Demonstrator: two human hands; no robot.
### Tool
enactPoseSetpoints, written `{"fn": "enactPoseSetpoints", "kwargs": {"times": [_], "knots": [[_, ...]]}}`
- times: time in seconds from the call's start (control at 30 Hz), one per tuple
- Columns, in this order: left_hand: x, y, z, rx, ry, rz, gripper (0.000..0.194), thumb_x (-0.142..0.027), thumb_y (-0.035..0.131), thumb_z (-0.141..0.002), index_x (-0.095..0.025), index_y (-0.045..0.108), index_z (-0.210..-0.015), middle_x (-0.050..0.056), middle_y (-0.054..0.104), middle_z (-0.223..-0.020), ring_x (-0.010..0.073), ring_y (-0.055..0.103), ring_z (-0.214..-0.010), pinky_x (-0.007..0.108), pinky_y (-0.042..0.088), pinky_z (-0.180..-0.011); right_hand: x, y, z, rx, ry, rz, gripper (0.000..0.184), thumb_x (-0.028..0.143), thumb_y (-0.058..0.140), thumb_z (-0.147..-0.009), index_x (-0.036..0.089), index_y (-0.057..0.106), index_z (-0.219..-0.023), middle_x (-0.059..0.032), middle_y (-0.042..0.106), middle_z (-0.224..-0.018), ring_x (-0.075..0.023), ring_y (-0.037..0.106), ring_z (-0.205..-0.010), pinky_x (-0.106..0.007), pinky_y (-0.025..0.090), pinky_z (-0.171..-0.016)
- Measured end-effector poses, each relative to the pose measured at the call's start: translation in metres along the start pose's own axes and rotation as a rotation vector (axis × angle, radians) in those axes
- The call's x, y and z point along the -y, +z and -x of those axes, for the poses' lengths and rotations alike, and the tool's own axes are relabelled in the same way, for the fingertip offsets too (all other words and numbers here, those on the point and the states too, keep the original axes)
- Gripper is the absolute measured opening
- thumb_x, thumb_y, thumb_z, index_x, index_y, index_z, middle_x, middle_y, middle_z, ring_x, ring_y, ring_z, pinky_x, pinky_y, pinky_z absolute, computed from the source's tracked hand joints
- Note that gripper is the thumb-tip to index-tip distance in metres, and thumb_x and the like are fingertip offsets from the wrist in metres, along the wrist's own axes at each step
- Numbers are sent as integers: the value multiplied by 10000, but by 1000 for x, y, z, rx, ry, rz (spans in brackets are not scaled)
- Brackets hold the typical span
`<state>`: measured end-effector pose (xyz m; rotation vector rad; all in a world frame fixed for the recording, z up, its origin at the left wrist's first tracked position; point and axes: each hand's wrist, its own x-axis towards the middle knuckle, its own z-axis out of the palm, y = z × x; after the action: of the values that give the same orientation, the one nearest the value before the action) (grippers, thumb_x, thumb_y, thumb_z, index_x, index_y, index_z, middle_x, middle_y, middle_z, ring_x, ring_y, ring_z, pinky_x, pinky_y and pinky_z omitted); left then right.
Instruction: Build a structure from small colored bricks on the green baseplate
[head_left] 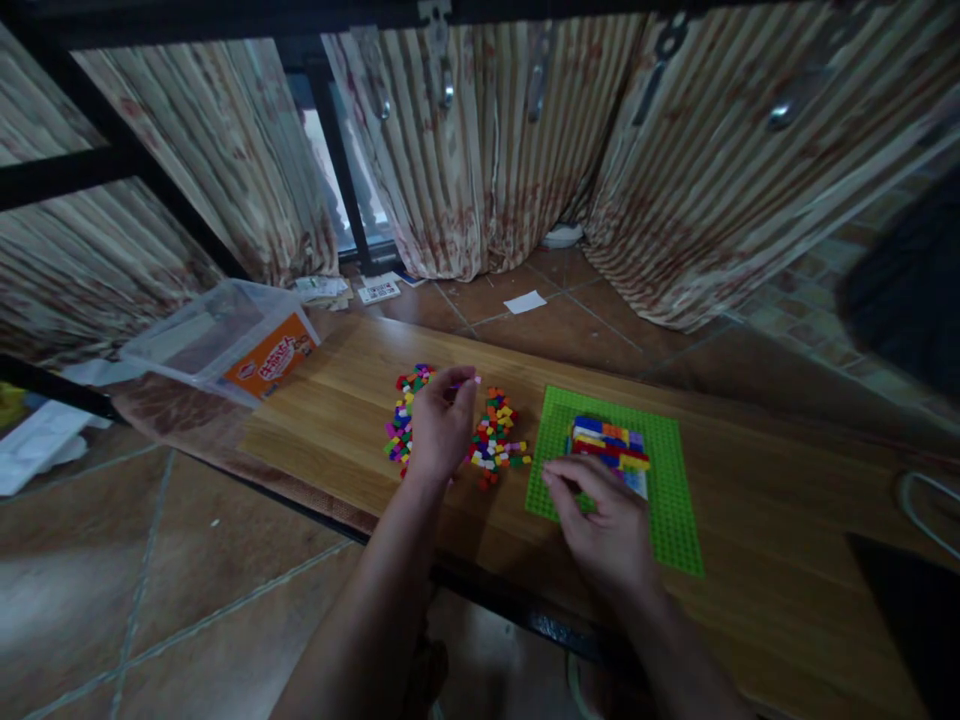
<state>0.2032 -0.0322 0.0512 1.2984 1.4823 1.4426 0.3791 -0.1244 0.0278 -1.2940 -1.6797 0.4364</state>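
Observation:
My left hand [442, 425] hovers over the loose toy bricks [495, 435] on the wooden table, fingers closed in a pinch. A small pink brick [478, 380] shows at its fingertips. Over the left part of a green studded baseplate [667, 500], my right hand [611, 520] has thumb and forefinger brought together; whatever is between them is too small to make out. Behind that hand, a block of stacked bricks [611, 440] in blue, orange, red, yellow and white stands on the baseplate, partly covered by the fingers.
Left of the bricks, a clear plastic box [225, 335] with an orange label stands by the table's end. A dark flat object [907, 600] lies at the right. Papers [379, 288] and a white sheet [525, 302] are on the tiled floor before striped curtains [480, 150].

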Motion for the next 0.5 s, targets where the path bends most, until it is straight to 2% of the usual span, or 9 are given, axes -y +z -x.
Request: {"fn": "enactPoseSetpoints", "kwargs": {"times": [0.07, 0.13, 0.5], "knots": [[0, -4, -1, -14, -25, 8, 258, -260, 575, -778, -134, 689, -973, 30, 692, -791, 112, 594, -667, 210, 453, -611, -1, 12, 2, 103, 3, 37, 192, 209, 498, -914, 251, 681, -949, -40, 694, -914, -191, 657, -864, -320, 521, -769], [0, -8, -2, -36, -44, 19, 265, -258, 577, -769, -135, 690, -976, 30, 692, -792, 108, 585, -654, 208, 452, -606, -3, 21, 2, 143, 19, 84, 216, 200, 475, -913, 241, 677, -979, -57, 688, -959, -206, 652, -899, -338, 524, -788], [-2, -22, -4, -57, -82, 84, 229, -224, 597, -743, -133, 694, -929, 21, 690, -791, 104, 586, -665, 201, 456, -626, -10, 42, -5, 185, 63, 336, 263, 192, 460, -897, 219, 675, -1048, -88, 636, -964, -242, 632, -854, -394, 532, -781]]}}
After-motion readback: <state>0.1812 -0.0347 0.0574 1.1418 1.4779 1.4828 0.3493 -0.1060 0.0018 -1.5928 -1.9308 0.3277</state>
